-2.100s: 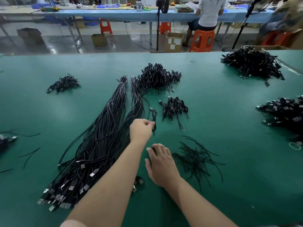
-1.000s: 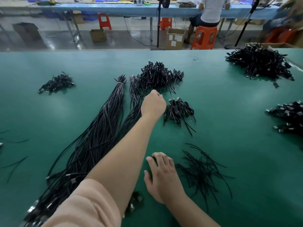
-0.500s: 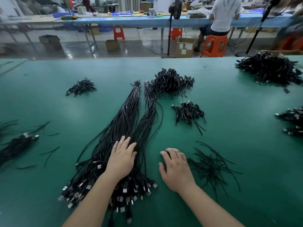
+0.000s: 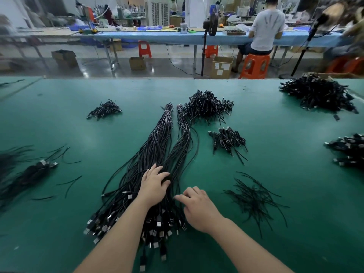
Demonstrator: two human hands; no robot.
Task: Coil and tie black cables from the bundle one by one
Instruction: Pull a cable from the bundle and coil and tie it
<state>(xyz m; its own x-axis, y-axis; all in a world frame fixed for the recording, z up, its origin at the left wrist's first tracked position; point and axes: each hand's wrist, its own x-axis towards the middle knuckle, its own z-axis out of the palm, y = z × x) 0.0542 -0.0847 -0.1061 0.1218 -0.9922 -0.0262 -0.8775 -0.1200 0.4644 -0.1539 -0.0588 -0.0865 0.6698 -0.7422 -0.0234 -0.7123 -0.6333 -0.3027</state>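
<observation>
left hand (image 4: 152,186) flat, fingers relaxed on long glossy black cable bundle (image 4: 157,150), frame centre | right hand (image 4: 197,205) loosely curled, touching bundle edge | smooth green worktop (image 4: 275,146)

Both my hands sit low on the long cable bundle (image 4: 157,154), which blocks the middle of the counter (image 4: 78,243). To the right, loose ties (image 4: 254,198) lie near my right hand (image 4: 197,209), with bare green between them. Beyond, a small pile of tied cables (image 4: 228,139) and a bigger heap (image 4: 206,106) crowd the bundle's far end. Left of my left hand (image 4: 153,186), open counter reaches a blurred bundle (image 4: 29,174) and stray ties (image 4: 69,182).
</observation>
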